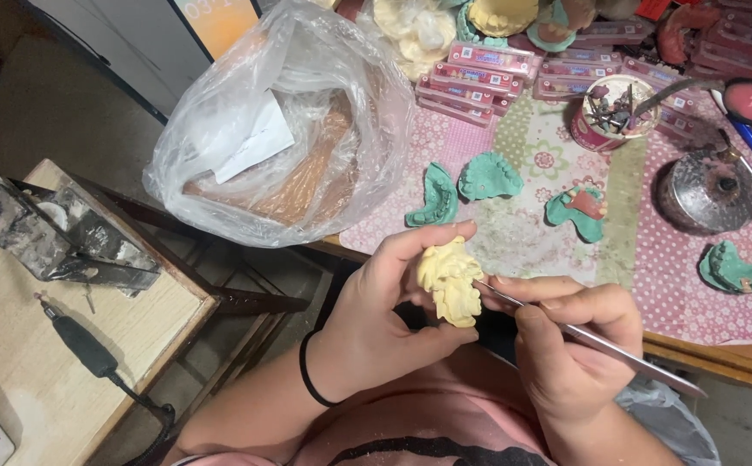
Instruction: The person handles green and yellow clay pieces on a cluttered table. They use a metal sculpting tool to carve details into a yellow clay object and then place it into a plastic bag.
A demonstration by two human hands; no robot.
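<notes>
head view: left hand (376, 311) grips a pale yellow dental cast (450, 280) between thumb and fingertips, above the lap and just short of the table edge (721, 358). right hand (566, 336) pinches a thin metal carving tool (600, 343), its tip touching the cast's side. light strokes with the cast braced firmly would likely spare the teeth. flat pink boxes (479, 73) with dark label strips sit stacked at the table's far side; a white paper slip (259, 138) lies inside the clear plastic bag (281, 129).
</notes>
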